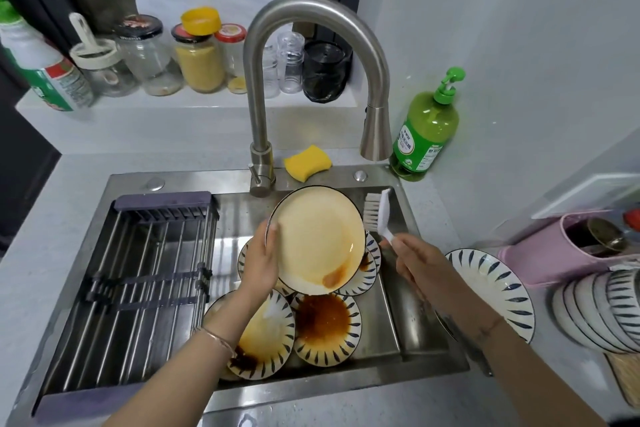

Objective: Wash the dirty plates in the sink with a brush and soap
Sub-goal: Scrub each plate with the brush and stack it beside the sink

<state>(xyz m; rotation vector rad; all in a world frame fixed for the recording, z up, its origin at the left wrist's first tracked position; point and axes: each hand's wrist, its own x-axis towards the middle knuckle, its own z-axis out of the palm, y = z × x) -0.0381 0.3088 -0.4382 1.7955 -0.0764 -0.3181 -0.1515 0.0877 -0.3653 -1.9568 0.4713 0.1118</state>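
Dirty plates [327, 331] are lying stacked in the sink [394, 315]. The left hand [261, 263] is gripping the left rim of a tilted stained plate [320, 239]. The right hand [414, 262] is clasping the brush [379, 215] handle, long axis pointing away, bristles facing the plate's right rim, just beside it. The soap bottle [426, 128] is standing beyond, nearer the right hand.

The tap head [375, 135] hung up past the right hand [414, 265]. Under the left hand [260, 265] lay dirty plates [325, 329], and a rack [138, 288] stood to its left. Bare sink floor [389, 319] showed under the right hand.
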